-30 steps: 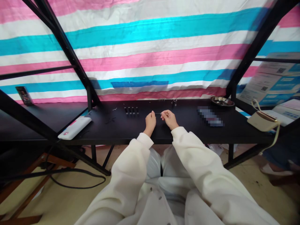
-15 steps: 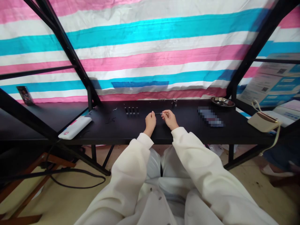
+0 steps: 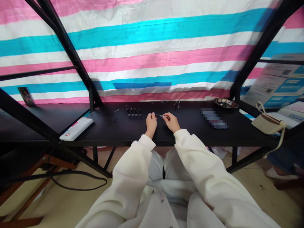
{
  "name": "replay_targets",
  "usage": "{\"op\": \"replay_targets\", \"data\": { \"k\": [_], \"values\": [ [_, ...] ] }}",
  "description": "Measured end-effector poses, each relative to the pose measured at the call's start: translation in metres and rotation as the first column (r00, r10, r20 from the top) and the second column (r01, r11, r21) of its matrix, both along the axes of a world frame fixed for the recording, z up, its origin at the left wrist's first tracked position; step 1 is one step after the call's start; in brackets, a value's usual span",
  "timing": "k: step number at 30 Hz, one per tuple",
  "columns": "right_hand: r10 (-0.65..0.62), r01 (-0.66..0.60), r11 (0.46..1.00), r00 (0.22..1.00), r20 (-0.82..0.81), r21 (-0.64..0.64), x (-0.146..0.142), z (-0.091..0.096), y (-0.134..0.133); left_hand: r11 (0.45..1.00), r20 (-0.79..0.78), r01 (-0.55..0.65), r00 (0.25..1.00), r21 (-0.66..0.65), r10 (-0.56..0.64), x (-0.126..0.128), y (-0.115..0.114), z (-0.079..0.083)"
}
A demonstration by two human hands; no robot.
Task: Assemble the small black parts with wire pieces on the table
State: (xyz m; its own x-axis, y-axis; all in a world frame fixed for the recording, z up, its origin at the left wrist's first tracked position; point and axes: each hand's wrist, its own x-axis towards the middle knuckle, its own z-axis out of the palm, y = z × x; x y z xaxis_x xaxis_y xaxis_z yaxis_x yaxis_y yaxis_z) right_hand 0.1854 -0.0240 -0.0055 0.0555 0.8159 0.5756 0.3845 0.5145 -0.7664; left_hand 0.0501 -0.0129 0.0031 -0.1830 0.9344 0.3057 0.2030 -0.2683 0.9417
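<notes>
Both my hands rest on the black table [image 3: 190,133], close together near its middle. My left hand [image 3: 151,123] is closed in a pinch on one end of a small dark slender piece [image 3: 159,115]. My right hand [image 3: 171,122] pinches the other end of the same piece. The piece is too small to name. A row of several small dark upright pieces [image 3: 133,112] stands just left of my left hand. More tiny metal parts [image 3: 169,102] lie at the table's back edge.
A white and pink flat device [image 3: 76,129] lies at the table's left end. A metal dish [image 3: 225,103] sits at the back right, a blurred patch [image 3: 213,118] beside it. A cream pouch with a strap [image 3: 267,123] hangs at the right. Black frame bars stand on both sides.
Both hands have shifted very slightly; the pinched piece between them now shows a little longer. Nothing else has moved.
</notes>
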Motion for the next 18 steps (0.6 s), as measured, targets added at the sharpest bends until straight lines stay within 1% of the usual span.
{"op": "replay_targets", "data": {
  "k": [3, 5, 7, 9, 11, 13, 14, 16, 18],
  "values": [
    [-0.051, 0.047, 0.998, 0.984, 0.172, 0.028, 0.002, -0.001, -0.001, 0.996, -0.053, -0.082, 0.995, 0.040, 0.084, -0.001, -0.002, 0.002],
    [-0.124, 0.119, 0.992, 0.962, 0.243, 0.034, 0.004, -0.003, -0.001, 0.989, -0.097, -0.130, 0.986, 0.069, 0.136, -0.002, -0.002, 0.003],
    [-0.202, 0.200, 0.979, 0.945, 0.257, 0.035, 0.005, -0.002, -0.002, 0.985, -0.104, -0.158, 0.981, 0.076, 0.165, -0.003, -0.002, 0.003],
    [-0.243, 0.238, 0.970, 0.945, 0.220, 0.052, 0.005, 0.000, -0.003, 0.990, -0.066, -0.132, 0.989, 0.052, 0.135, -0.003, -0.001, 0.003],
    [-0.211, 0.198, 0.976, 0.964, 0.163, 0.093, 0.005, 0.004, -0.005, 0.999, -0.001, -0.048, 0.999, 0.021, 0.048, -0.002, -0.001, 0.003],
    [-0.119, 0.102, 0.986, 0.984, 0.133, 0.129, 0.004, 0.007, -0.006, 0.996, 0.068, 0.089, 0.994, 0.002, -0.089, 0.000, -0.002, 0.004],
    [-0.067, 0.050, 0.990, 0.990, 0.126, 0.131, 0.003, 0.008, -0.007, 0.986, 0.098, 0.167, 0.981, -0.007, -0.165, 0.001, -0.003, 0.005],
    [0.017, -0.028, 0.995, 0.993, 0.116, 0.099, 0.002, 0.007, -0.007, 0.954, 0.155, 0.298, 0.944, -0.026, -0.290, 0.003, -0.006, 0.007],
    [0.059, -0.065, 0.997, 0.992, 0.107, 0.052, 0.001, 0.005, -0.007, 0.931, 0.208, 0.362, 0.915, -0.051, -0.345, 0.004, -0.008, 0.010]
  ]
}}
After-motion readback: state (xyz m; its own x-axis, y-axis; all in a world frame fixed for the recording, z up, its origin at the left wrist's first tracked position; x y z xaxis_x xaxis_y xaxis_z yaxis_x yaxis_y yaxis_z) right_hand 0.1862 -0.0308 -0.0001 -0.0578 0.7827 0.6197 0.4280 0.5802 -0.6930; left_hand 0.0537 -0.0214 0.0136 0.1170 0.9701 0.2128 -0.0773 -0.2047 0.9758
